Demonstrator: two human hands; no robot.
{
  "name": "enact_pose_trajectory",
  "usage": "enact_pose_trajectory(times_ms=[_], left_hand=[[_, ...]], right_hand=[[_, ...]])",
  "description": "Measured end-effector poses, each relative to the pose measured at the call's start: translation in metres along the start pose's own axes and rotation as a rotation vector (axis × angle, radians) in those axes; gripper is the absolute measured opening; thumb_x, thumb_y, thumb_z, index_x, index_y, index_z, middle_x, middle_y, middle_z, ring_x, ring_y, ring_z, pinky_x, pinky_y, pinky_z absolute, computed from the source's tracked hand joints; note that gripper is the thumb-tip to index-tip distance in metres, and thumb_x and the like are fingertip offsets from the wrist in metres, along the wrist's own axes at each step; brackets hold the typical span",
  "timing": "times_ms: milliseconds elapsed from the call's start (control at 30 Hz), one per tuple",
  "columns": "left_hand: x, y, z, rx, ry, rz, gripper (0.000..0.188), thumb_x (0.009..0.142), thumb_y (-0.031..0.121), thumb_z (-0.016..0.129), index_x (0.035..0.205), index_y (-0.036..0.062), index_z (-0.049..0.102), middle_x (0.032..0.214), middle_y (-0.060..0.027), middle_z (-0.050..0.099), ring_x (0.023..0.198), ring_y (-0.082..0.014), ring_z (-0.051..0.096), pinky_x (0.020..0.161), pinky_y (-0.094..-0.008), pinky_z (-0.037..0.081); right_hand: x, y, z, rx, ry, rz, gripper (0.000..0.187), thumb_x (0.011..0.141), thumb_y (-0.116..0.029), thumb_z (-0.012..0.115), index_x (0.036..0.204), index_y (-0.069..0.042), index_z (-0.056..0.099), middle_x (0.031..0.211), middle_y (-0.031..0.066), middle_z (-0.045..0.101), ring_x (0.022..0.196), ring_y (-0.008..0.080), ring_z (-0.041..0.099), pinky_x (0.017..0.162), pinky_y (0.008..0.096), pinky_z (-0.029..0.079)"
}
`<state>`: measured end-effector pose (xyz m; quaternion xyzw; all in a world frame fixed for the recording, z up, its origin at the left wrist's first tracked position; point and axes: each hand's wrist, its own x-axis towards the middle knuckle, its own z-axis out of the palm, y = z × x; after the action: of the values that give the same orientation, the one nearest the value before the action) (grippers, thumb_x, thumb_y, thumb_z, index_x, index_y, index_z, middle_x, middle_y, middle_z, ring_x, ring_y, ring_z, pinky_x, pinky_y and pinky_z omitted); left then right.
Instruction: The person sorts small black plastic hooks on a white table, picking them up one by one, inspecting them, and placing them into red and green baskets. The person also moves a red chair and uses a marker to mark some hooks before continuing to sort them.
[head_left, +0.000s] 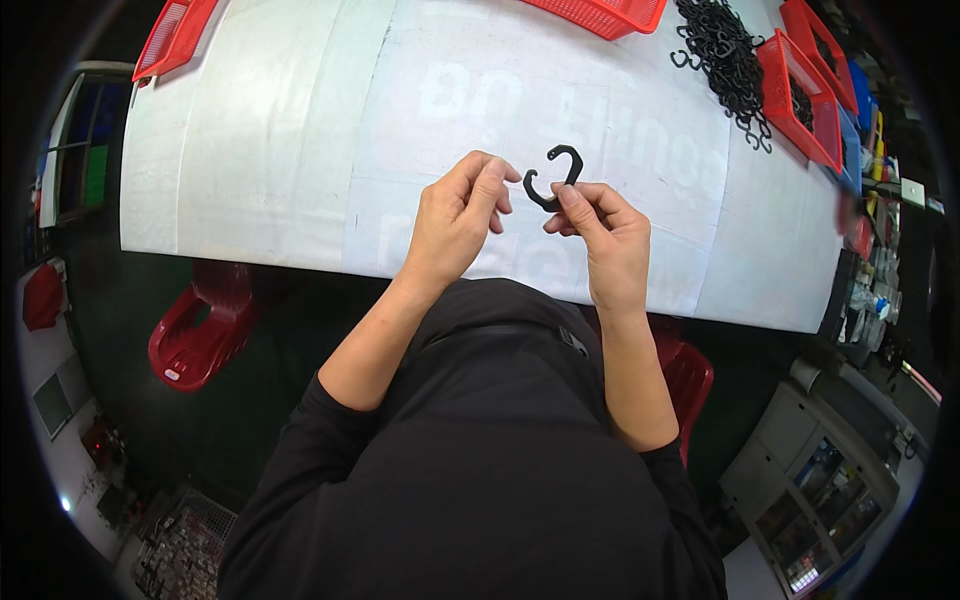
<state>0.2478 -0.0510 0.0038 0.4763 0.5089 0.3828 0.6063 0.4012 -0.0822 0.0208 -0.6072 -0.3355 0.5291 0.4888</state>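
Observation:
Between the thumb and fingers of my right hand (612,228) is a black C-shaped hook (574,168), like a carabiner body with a gap in its side. It is held above the white-covered table (280,130), its gap facing left. My left hand (460,215) is just left of the hook, apart from it. Its fingers are curled, with the thumb close against the index finger. Whatever is between those fingertips, if anything, is hidden or too small to make out.
A heap of similar black hooks (722,60) lies at the far right, beside red plastic baskets (825,125). Other red baskets stand at the far middle (610,15) and far left (172,40). Red plastic stools (205,325) are by the near table edge. A grey cabinet (770,450) stands at right.

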Motion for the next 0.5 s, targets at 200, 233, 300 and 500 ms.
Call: enact_pose_trajectory(times_ms=[200, 233, 300, 500], left_hand=[[-0.0066, 0.0055, -0.0008, -0.009, -0.085, 0.068, 0.015, 0.089, 0.011, 0.056, 0.098, 0.0005, 0.06, 0.084, -0.0045, 0.06, 0.073, -0.0083, 0.057, 0.059, -0.0212, 0.044], [-0.0071, 0.0055, -0.0006, 0.006, -0.072, 0.101, 0.014, 0.088, 0.01, 0.057, 0.097, 0.0005, 0.061, 0.085, -0.0044, 0.061, 0.073, -0.0085, 0.057, 0.06, -0.0214, 0.044], [-0.0077, 0.0058, -0.0012, 0.036, -0.048, 0.167, 0.012, 0.086, 0.007, 0.06, 0.096, 0.0005, 0.062, 0.086, -0.0042, 0.061, 0.073, -0.0089, 0.057, 0.06, -0.0218, 0.044], [-0.0084, 0.0062, -0.0037, 0.165, -0.016, 0.35, 0.011, 0.084, 0.004, 0.061, 0.094, 0.0026, 0.063, 0.087, -0.0039, 0.062, 0.073, -0.0096, 0.057, 0.061, -0.0221, 0.045]], right_hand=[[-0.0026, -0.0023, 0.0007, 0.021, -0.031, -0.036, 0.017, 0.086, -0.015, 0.061, 0.092, 0.001, 0.066, 0.08, 0.0049, 0.065, 0.071, 0.0114, 0.062, 0.062, 0.023, 0.045], [-0.0032, -0.0027, 0.001, 0.026, -0.03, -0.053, 0.017, 0.086, -0.015, 0.061, 0.093, 0.001, 0.066, 0.082, 0.0047, 0.065, 0.073, 0.0114, 0.062, 0.063, 0.0233, 0.046], [-0.0036, -0.0017, 0.0007, 0.016, -0.027, -0.073, 0.017, 0.086, -0.014, 0.061, 0.094, -0.001, 0.067, 0.085, 0.0043, 0.065, 0.075, 0.0114, 0.061, 0.063, 0.0237, 0.046], [-0.0052, -0.0018, 0.0004, -0.004, -0.043, -0.134, 0.015, 0.085, -0.011, 0.062, 0.097, -0.003, 0.067, 0.088, 0.0043, 0.064, 0.076, 0.0109, 0.059, 0.063, 0.0227, 0.046]])
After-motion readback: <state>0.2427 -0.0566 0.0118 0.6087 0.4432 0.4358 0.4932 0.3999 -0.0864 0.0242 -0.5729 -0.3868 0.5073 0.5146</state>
